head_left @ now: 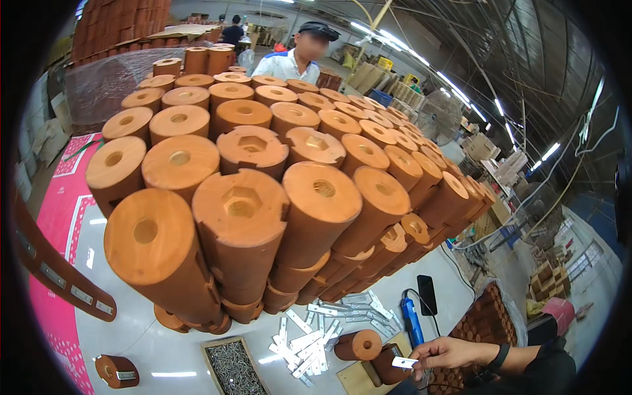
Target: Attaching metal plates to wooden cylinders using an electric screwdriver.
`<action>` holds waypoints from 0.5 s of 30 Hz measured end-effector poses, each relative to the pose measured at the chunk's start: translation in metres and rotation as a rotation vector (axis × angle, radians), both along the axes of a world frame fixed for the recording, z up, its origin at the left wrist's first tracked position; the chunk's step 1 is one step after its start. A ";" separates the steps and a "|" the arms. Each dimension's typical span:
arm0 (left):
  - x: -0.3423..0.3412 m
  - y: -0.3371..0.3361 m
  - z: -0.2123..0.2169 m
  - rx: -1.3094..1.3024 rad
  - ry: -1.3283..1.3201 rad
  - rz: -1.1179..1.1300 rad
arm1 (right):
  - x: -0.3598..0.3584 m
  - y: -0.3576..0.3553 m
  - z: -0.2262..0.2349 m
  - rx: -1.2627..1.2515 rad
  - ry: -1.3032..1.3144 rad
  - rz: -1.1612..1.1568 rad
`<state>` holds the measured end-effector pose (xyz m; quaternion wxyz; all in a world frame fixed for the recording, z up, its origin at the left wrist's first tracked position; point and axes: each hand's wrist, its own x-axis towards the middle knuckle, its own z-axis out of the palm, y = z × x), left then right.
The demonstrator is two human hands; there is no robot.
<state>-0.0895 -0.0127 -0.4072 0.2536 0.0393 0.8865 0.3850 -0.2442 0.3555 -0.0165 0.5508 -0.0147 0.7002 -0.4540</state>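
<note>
My right hand (449,353) comes in from the lower right with a dark band at its wrist. Thumb and fingers pinch a small flat metal plate (403,363) with holes in it. Just beyond the plate, a reddish-brown wooden cylinder (388,368) lies at a pale wooden board (353,380), partly hidden. Beside it rests another cylinder (359,345), its bored end showing. A blue power screwdriver (412,321) with a cord lies behind my hand. Loose metal plates (306,345) are heaped to the left. My left hand is out of view.
Stacked wooden cylinders (243,204) rise across the table (122,339). A box of screws (235,370) stands in front, a single cylinder (117,371) at lower left. A black phone (426,295) lies near the screwdriver. Another person (289,64) stands behind the stack.
</note>
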 end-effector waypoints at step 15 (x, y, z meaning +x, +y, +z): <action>-0.089 0.017 0.069 0.240 0.327 -0.003 | 0.032 0.060 -0.033 -0.077 0.042 -0.072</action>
